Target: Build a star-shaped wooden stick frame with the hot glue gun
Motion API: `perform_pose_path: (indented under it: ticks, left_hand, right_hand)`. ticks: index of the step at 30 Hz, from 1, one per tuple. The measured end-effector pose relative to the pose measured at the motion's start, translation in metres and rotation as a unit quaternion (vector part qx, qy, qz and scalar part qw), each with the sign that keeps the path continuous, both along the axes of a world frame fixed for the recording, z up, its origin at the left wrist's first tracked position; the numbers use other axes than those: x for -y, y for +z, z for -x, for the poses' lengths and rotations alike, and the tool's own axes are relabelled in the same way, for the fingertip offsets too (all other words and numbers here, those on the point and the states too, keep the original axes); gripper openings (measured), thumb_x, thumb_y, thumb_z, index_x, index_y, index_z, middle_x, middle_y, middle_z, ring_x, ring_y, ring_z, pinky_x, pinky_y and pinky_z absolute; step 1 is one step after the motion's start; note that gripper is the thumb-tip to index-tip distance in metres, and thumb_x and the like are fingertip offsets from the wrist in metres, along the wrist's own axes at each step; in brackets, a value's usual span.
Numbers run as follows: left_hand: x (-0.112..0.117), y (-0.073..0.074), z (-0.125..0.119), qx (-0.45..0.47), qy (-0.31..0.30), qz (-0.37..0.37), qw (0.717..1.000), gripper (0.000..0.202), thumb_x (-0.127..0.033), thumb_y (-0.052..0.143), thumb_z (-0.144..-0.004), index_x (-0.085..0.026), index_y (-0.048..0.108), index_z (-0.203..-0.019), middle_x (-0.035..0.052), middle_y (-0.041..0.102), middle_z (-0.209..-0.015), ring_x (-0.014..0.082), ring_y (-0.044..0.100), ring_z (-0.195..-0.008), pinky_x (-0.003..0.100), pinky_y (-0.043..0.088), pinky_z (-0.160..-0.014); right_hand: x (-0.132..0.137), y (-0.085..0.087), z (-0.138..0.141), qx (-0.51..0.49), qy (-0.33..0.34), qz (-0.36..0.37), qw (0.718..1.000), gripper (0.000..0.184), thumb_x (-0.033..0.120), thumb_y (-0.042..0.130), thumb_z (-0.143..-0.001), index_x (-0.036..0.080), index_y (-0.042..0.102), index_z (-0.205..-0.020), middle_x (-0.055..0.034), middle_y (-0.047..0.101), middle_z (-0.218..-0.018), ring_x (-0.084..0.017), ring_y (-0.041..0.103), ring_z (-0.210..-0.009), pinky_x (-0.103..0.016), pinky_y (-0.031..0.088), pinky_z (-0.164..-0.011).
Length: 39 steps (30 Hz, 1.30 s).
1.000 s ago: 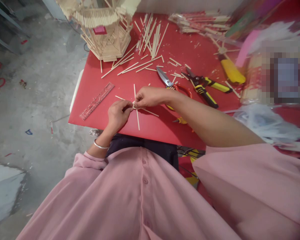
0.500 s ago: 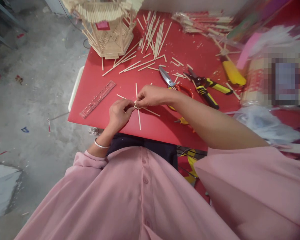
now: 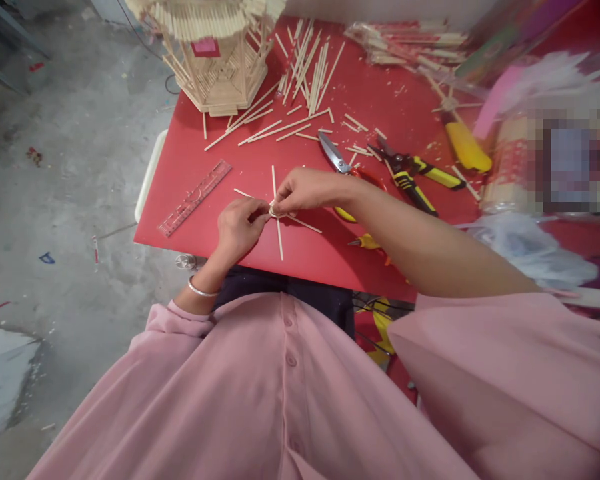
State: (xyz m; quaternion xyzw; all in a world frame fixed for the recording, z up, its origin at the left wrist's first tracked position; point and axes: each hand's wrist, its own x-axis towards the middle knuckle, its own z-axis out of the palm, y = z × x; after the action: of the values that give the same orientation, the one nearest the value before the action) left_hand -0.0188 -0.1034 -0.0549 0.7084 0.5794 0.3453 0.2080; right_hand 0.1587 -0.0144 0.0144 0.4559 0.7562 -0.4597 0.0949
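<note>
Thin wooden sticks (image 3: 279,240) cross at a hub in a star-shaped frame, low over the red table, with their ends spread outward. From the left, my left hand (image 3: 241,225) pinches the frame close to its hub, thumb and forefinger together. My right hand (image 3: 297,190) reaches in from the other side, its fingertips closed at the hub, almost touching those of the left. Whatever small piece lies between the right fingertips is covered by them. Part of one stick is hidden under the right hand.
A clear ruler (image 3: 195,199) lies left of my hands. Scissors (image 3: 334,153), wire cutters (image 3: 405,167) and a yellow-handled tool (image 3: 464,143) lie to the right. Loose sticks (image 3: 305,67) are scattered behind, beside a stick-built pavilion (image 3: 220,73). Plastic bags (image 3: 535,247) crowd the table's right side.
Both hands keep their pinch at the hub, with only a slight shift of the right fingertips. The frame stays in practically the same place.
</note>
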Motion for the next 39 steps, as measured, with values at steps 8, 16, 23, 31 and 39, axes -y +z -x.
perform_pose_path:
  ticks: [8,16,23,31,39]
  left_hand:
    - [-0.001,-0.003,0.001,-0.004,-0.005,-0.002,1.0,0.006,-0.019,0.072,-0.082,-0.022,0.075,-0.086,0.0028,0.075,-0.084,0.0184,0.065,-0.078,0.031,0.048,-0.075]
    - [-0.001,-0.002,0.0,0.025,-0.01,-0.001,1.0,0.004,-0.023,0.071,-0.086,-0.022,0.075,-0.087,0.0033,0.074,-0.089,0.0174,0.065,-0.081,0.029,0.049,-0.074]
    - [0.0,-0.004,0.002,0.075,-0.005,-0.062,0.995,0.015,-0.032,0.067,-0.092,-0.024,0.076,-0.084,0.0028,0.074,-0.083,0.016,0.066,-0.078,0.029,0.052,-0.075]
    - [0.008,0.002,0.003,0.121,-0.001,-0.136,0.983,0.02,-0.032,0.065,-0.092,-0.022,0.076,-0.078,0.0041,0.074,-0.08,0.015,0.067,-0.077,0.028,0.054,-0.075]
    - [0.006,0.001,0.012,0.381,0.063,0.086,0.918,0.012,-0.031,0.079,-0.074,-0.021,0.073,-0.079,-0.0019,0.066,-0.064,0.011,0.061,-0.056,0.026,0.055,-0.058]
  right_hand:
    - [-0.001,-0.003,-0.001,-0.006,0.03,-0.009,0.999,0.013,0.03,0.069,-0.075,0.018,0.074,-0.072,-0.0045,0.074,-0.074,-0.018,0.066,-0.074,-0.027,0.044,-0.065]
    - [-0.003,-0.003,-0.005,-0.04,0.016,0.031,0.999,0.019,0.038,0.071,-0.077,0.021,0.074,-0.07,-0.0046,0.074,-0.073,-0.02,0.068,-0.076,-0.029,0.049,-0.067]
    - [0.004,-0.007,-0.001,-0.101,-0.068,0.065,0.99,0.015,0.03,0.07,-0.076,0.022,0.069,-0.064,-0.0003,0.062,-0.059,-0.014,0.052,-0.059,-0.028,0.041,-0.059]
    - [0.055,0.04,-0.044,-0.083,-0.165,0.028,0.982,0.033,0.052,0.067,-0.084,0.021,0.075,-0.09,-0.0012,0.064,-0.065,-0.013,0.052,-0.059,-0.028,0.042,-0.061]
    - [0.177,0.006,-0.168,0.197,-0.319,-0.291,0.88,0.047,0.058,0.053,-0.085,0.027,0.07,-0.116,-0.0147,0.071,-0.107,-0.042,0.064,-0.108,-0.056,0.051,-0.088]
